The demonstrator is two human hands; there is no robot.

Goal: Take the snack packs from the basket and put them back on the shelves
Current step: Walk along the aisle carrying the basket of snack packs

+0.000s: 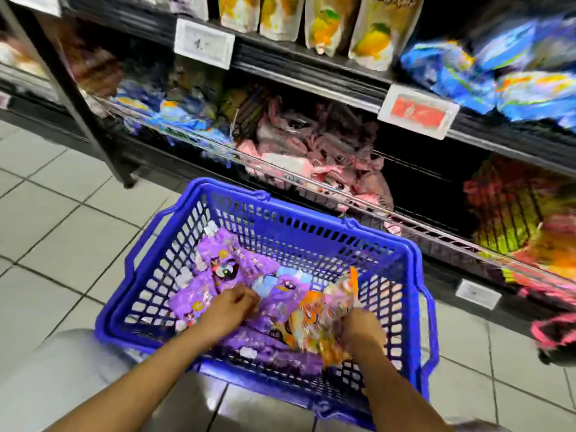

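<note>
Both hands reaching into the blue basket (311,241) on the floor.

Right hand (363,327) is gripping an orange snack pack (338,304), which is standing on end at the basket's right side, long axis pointing up toward the shelves (305,62) beyond the basket's far rim. Left hand (230,305), fingers curled, is pinching at the purple snack packs (218,269) lying flat across the basket's bottom, just ahead of its fingertips; whether it is actually holding one is unclear.

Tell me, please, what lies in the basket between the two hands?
In the head view, a purple snack pack and part of an orange pack lie between the left hand and right hand, inside the blue basket.
</note>
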